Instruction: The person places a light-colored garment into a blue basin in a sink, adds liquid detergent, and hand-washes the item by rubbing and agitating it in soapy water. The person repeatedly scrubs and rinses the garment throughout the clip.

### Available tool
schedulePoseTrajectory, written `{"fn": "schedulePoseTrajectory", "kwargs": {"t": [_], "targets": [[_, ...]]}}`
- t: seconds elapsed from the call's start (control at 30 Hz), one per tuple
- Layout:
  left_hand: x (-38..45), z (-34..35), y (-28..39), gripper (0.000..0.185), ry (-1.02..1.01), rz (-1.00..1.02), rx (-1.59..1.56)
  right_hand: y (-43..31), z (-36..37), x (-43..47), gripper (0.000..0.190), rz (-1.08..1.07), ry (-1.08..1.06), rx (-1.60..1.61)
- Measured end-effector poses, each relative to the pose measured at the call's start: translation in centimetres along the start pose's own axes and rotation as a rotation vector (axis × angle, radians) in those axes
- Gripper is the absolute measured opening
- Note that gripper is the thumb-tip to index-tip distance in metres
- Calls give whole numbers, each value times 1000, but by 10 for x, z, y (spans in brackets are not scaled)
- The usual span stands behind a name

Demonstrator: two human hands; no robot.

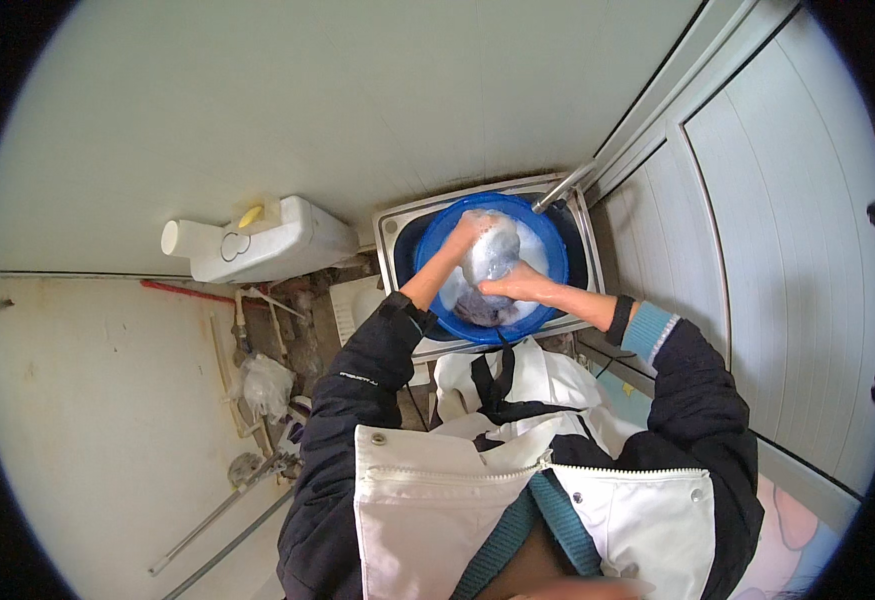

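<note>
A blue plastic basin [559,259] of sudsy water stands inside a stainless steel sink [390,247]. Above the suds, both hands hold a foam-covered grey cloth [499,246] between them. My left hand [476,223] grips its far upper end, its fingers partly hidden by foam. At the near lower end, my right hand [518,283] closes around the cloth, thumb side towards me. Darker wet fabric [482,309] lies in the foamy water at the basin's near side; whether it joins the held cloth cannot be seen.
A metal faucet spout [563,186] reaches over the basin's far right rim. Left of the sink stands a white plastic container [287,238] with a yellow item [252,217] on it. Pipes, a plastic bag [266,386] and long poles [216,517] lie left; a panelled door [782,195] stands right.
</note>
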State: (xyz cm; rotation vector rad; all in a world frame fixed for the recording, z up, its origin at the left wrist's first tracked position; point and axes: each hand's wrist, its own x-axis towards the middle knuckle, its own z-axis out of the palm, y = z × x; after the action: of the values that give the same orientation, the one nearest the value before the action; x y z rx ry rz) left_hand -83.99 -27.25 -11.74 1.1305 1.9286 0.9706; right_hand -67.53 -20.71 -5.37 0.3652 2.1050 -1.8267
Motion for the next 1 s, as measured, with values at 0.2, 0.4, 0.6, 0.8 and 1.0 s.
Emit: {"fn": "schedulePoseTrajectory", "kwargs": {"t": [0.2,0.4,0.6,0.8,1.0], "targets": [[-7,27,-3,39,313,-431,-76,23,15,3,50,126,131,-199],[-30,53,-20,54,430,-534,-195,42,39,2,56,213,230,-439],[-47,81,-60,48,519,-700,-301,52,42,10,59,287,67,-616],[-81,68,-38,56,378,-897,-1030,62,1,5,84,267,-66,-401],[-119,61,-40,61,368,-620,-1287,74,-24,-33,84,264,375,694]]}}
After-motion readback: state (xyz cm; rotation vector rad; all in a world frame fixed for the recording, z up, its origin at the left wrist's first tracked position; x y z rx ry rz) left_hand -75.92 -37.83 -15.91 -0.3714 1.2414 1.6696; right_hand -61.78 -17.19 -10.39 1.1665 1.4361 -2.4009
